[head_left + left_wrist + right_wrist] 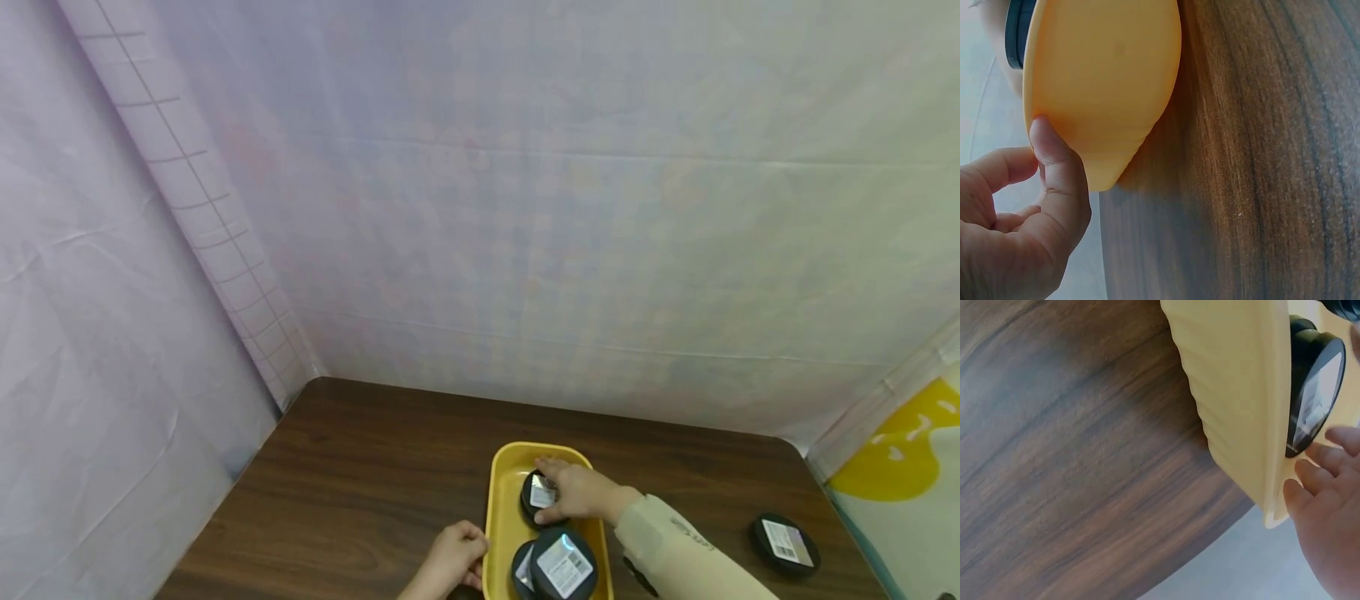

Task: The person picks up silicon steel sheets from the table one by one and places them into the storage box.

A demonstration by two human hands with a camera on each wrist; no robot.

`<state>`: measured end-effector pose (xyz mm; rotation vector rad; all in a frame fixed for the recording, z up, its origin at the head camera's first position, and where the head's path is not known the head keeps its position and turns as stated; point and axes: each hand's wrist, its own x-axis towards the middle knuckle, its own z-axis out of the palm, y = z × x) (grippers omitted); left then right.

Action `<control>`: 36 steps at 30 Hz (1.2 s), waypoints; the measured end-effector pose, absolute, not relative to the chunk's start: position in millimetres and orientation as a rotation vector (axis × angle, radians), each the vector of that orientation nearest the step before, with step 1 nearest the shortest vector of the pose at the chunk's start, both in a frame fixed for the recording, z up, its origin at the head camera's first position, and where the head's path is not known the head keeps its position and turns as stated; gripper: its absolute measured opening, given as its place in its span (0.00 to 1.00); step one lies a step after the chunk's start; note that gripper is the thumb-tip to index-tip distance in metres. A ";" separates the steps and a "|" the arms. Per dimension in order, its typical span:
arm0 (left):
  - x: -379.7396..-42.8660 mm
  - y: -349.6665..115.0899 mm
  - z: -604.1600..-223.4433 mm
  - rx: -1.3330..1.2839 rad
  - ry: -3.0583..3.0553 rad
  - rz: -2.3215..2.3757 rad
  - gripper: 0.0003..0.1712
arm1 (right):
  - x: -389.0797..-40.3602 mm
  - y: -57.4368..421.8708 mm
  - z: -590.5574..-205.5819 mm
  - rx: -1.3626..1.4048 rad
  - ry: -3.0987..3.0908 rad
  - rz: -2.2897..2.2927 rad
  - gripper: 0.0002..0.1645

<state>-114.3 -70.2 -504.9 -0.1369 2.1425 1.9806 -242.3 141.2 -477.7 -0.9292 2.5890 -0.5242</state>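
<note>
A yellow plastic tray lies on the table with several round black containers with white labels in it. At its left side my left hand pinches the rim between thumb and index finger, as the left wrist view shows with the tray wall. My right hand reaches in over the right rim, thumb and fingers spread around the edge of a black container in the far half. In the right wrist view its fingers are at that container's rim. Nearer me, one labelled container overlaps another.
Another round black container sits on the brown wooden table, right of the tray and beyond my right forearm. Pale fabric hangs behind the table, with more at the left and right sides.
</note>
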 end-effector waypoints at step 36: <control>-120.7 -77.7 -505.9 -0.117 2.123 2.023 0.09 | -237.0 209.6 -476.5 -1.089 2.902 -0.447 0.46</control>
